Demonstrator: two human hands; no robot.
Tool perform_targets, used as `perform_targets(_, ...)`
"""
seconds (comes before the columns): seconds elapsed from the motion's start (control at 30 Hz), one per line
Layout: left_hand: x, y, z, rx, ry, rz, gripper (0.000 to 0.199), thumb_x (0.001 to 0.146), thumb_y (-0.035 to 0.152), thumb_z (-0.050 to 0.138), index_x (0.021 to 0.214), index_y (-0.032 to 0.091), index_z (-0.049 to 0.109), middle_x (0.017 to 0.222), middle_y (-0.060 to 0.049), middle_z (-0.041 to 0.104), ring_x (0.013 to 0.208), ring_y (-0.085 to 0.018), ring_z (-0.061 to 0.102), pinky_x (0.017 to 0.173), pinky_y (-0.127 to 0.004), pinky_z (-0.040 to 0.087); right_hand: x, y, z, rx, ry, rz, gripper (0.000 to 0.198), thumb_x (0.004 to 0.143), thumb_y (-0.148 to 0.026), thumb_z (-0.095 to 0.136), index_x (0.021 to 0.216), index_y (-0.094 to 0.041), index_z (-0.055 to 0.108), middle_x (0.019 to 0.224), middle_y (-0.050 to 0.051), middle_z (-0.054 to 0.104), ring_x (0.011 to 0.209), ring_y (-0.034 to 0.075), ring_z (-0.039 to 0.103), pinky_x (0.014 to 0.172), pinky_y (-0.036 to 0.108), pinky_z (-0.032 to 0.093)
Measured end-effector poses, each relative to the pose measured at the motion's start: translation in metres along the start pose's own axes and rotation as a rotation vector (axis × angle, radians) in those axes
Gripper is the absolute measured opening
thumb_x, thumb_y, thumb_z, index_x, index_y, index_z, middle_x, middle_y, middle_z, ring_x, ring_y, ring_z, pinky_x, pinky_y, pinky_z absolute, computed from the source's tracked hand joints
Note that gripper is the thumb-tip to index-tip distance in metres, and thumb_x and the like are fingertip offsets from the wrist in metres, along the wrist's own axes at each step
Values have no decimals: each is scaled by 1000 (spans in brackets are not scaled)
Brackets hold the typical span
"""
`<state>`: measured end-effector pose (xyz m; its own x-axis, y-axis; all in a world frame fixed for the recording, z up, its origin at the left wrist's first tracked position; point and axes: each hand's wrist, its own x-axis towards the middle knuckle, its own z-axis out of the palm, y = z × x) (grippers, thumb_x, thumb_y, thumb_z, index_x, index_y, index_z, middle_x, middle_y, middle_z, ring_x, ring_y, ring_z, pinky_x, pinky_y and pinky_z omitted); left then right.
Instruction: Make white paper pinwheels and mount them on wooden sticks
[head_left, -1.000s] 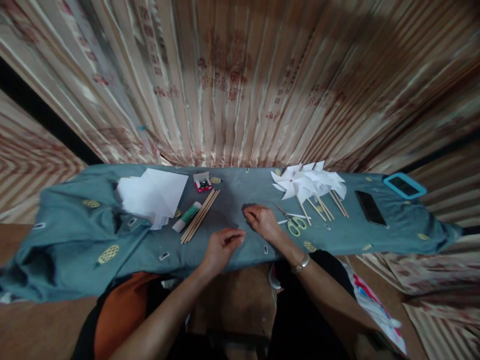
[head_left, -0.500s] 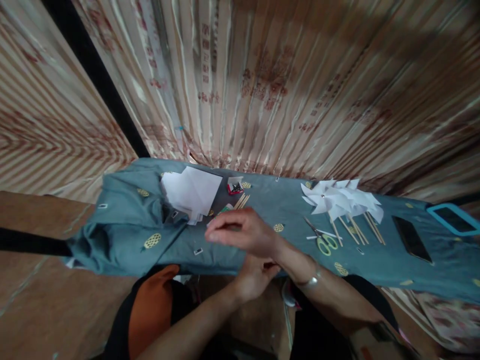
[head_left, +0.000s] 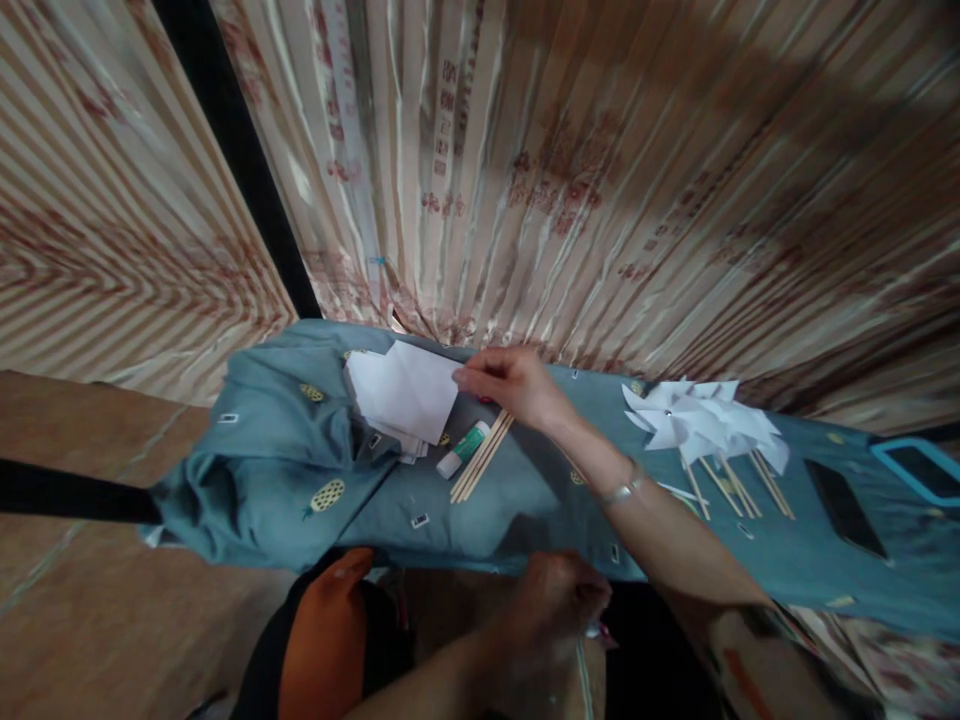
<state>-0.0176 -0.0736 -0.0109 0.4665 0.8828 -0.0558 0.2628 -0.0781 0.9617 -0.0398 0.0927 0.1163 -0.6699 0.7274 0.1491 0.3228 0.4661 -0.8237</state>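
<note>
My right hand (head_left: 510, 382) reaches over the cloth-covered table, thumb and fingertips closed at the right corner of the top sheet of white paper (head_left: 416, 385). That sheet lies flat on a small stack. Below the wrist, several thin wooden sticks (head_left: 480, 460) lie side by side against a green and white glue stick (head_left: 463, 450). Only a bit of the small red box shows behind my right hand. My left hand (head_left: 562, 590), somewhat blurred, is curled at the table's front edge above my lap; whatever its fingers might hold is hidden.
White paper pinwheels (head_left: 705, 415) on sticks lie overlapped to the right. Beyond them are a dark phone (head_left: 847, 508) and a blue-framed device (head_left: 919, 472). My right forearm mostly covers the scissors. A patterned curtain (head_left: 525, 180) hangs behind the table (head_left: 420, 525); a black pole (head_left: 240, 160) stands left.
My right hand has moved forward from above my left hand to the paper's corner, uncovering the sticks and glue stick. My left hand has drawn back towards my lap. The view has shifted slightly.
</note>
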Motion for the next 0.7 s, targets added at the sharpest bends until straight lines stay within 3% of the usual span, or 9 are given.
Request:
perform_targets(0.07, -1, 1, 2, -17, -5, -3, 20, 85, 11, 57, 87, 17, 76, 84, -4, 73, 80, -17, 65, 69, -23, 44, 44, 29, -1, -440, 44, 54, 26, 93, -35, 60, 83, -15, 74, 74, 3, 71, 69, 15, 61, 63, 25, 40)
perform_targets(0.13, -1, 0, 4, -39, 16, 7, 21, 84, 11, 58, 91, 17, 77, 86, -6, 74, 79, -17, 65, 68, -22, 43, 77, 48, -1, -801, -116, 86, 23, 96, -26, 53, 100, -15, 74, 95, 7, 75, 88, 18, 65, 71, 25, 41)
perform_targets(0.17, -1, -1, 5, -45, 30, 20, 21, 84, 10, 58, 92, 16, 77, 87, -6, 75, 78, -16, 66, 67, -22, 44, 89, 54, -1, -841, -168, 102, 21, 94, -25, 57, 104, -15, 73, 101, 9, 75, 93, 19, 66, 73, 26, 41)
perform_targets(0.4, 6, 5, 4, -75, 96, 96, 21, 82, 8, 62, 95, 9, 78, 87, -13, 77, 76, -17, 69, 69, -22, 48, 131, 79, 13, -899, -430, 206, 30, 76, -43, 78, 82, -14, 78, 85, 10, 75, 83, 24, 67, 70, 29, 43)
perform_targets(0.7, 12, 9, 6, -68, 125, 122, 19, 85, 12, 60, 94, 13, 77, 88, -11, 78, 76, -16, 70, 68, -22, 50, 143, 95, 9, -739, -490, 167, 13, 75, -27, 74, 78, -14, 76, 64, -2, 65, 62, 13, 54, 61, 25, 37)
